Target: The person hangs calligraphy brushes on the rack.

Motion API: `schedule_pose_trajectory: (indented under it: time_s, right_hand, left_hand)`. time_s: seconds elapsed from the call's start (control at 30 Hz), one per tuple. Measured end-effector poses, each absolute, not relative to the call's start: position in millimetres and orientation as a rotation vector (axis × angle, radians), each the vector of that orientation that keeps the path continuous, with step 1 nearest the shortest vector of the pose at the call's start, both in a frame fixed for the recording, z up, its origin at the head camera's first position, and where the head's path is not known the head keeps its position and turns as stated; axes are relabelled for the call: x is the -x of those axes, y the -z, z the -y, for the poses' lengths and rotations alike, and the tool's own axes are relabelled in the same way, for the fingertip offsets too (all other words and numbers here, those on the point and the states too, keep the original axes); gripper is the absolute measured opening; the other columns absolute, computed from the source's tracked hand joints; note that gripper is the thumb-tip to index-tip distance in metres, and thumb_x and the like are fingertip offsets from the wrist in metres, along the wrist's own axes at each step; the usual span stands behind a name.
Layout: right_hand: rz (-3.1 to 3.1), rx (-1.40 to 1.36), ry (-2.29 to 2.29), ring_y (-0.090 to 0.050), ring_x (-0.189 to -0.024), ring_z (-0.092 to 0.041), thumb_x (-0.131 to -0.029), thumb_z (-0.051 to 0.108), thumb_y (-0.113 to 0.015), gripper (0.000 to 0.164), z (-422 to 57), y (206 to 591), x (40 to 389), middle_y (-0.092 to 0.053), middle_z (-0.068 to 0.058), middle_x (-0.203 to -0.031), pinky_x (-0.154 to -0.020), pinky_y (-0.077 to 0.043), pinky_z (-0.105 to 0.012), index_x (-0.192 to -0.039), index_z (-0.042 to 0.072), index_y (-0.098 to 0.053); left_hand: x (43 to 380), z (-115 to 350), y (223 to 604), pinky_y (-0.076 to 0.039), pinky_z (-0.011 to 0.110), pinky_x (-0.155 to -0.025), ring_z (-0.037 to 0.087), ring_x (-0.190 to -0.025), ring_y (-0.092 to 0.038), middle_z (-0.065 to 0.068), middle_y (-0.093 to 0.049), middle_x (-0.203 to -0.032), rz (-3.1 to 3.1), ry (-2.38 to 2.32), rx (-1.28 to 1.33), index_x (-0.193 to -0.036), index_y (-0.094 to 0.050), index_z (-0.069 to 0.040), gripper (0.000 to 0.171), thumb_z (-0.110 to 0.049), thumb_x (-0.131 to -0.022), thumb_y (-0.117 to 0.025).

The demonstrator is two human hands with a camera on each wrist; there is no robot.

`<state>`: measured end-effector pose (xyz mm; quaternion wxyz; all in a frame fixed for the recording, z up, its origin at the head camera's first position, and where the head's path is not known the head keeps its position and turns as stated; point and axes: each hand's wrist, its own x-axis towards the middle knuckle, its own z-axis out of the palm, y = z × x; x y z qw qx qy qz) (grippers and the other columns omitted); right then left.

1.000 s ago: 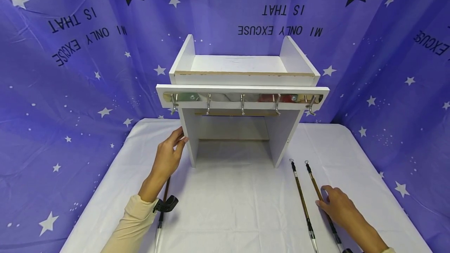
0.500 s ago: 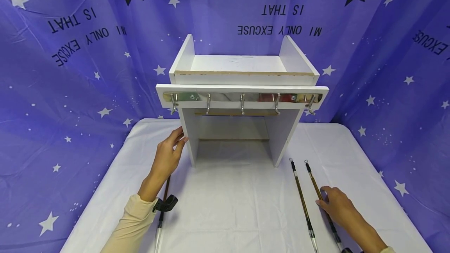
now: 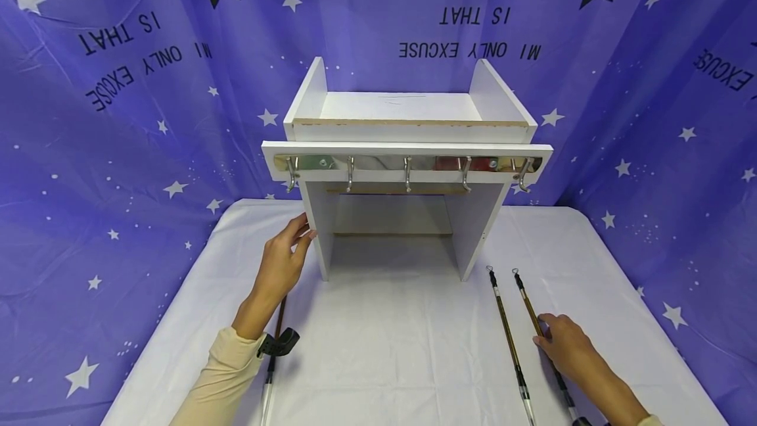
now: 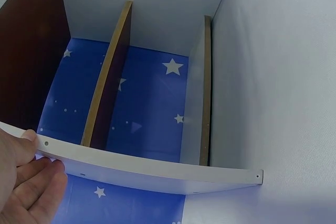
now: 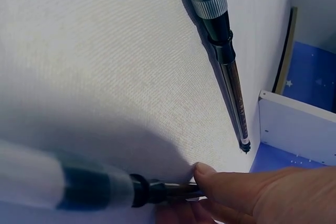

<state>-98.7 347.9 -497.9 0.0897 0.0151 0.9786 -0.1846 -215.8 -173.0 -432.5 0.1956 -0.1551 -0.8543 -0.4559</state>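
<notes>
A white shelf unit (image 3: 408, 133) with a row of metal hooks (image 3: 408, 173) across its front stands on the table. My left hand (image 3: 280, 261) pinches the front edge of its left side panel (image 4: 157, 166), thumb on the edge and fingers on the outer face. On the right, my right hand (image 3: 568, 344) holds a thin telescopic fishing rod (image 3: 529, 307) lying on the cloth, thumb and fingers about its shaft (image 5: 181, 190). A second fishing rod (image 3: 507, 327) lies just left of it, untouched.
Another rod (image 3: 280, 317) lies under my left wrist, partly hidden by the forearm. White cloth covers the table (image 3: 408, 347). A purple star-printed curtain (image 3: 378, 18) hangs close behind the unit and along both sides.
</notes>
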Motion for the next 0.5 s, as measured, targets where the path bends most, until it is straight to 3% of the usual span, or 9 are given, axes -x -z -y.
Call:
schedule_pose_trajectory:
  time_s: [0.5]
  right_hand:
    - [-2.903, -0.072, 0.577, -0.059, -0.079, -0.023, -0.094, -0.001, -0.073, 0.048, -345.7, 497.1, 97.6, -0.059, -0.018, -0.093, -0.066, -0.056, -0.040, -0.131, -0.024, -0.052]
  left_hand:
    - [215.2, 172.0, 432.0, -0.059, 0.052, -0.103, 0.040, -0.123, -0.069, 0.025, -0.069, -0.135, 2.389, 1.246, 0.446, -0.143, -0.059, 0.004, 0.038, -0.008, -0.107, -0.063]
